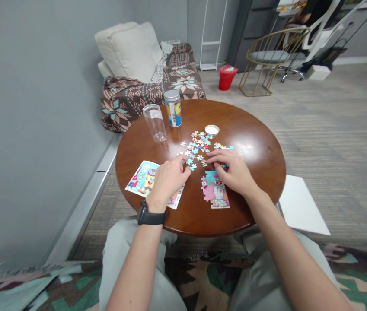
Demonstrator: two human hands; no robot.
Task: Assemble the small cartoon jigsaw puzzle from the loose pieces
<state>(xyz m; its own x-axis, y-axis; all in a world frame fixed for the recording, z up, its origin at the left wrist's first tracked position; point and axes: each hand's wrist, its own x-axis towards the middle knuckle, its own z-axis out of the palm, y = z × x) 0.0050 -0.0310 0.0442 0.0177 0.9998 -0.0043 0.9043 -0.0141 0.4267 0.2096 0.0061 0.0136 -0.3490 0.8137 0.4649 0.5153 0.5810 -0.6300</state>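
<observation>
A heap of loose jigsaw pieces (200,142) lies scattered in the middle of the round table. My left hand (171,176), with a black watch at the wrist, rests at the heap's near left side, its thumb and index finger apart. Under that hand lies a printed picture card (141,176) with cartoon figures, partly covered. My right hand (234,171) reaches in from the right with fingers stretched out and apart, fingertips beside a few pieces. Just below its thumb is a joined section of the puzzle (215,190), showing a pink figure and others. No piece shows in either hand.
On the wooden table (254,190), a clear empty cup (155,124) stands beside a silver-lidded canister (173,109). A round lid (212,130) lies behind the pieces. Beyond are a patterned sofa (183,77), a red bin (227,77), a gold chair (272,56) and a seated person.
</observation>
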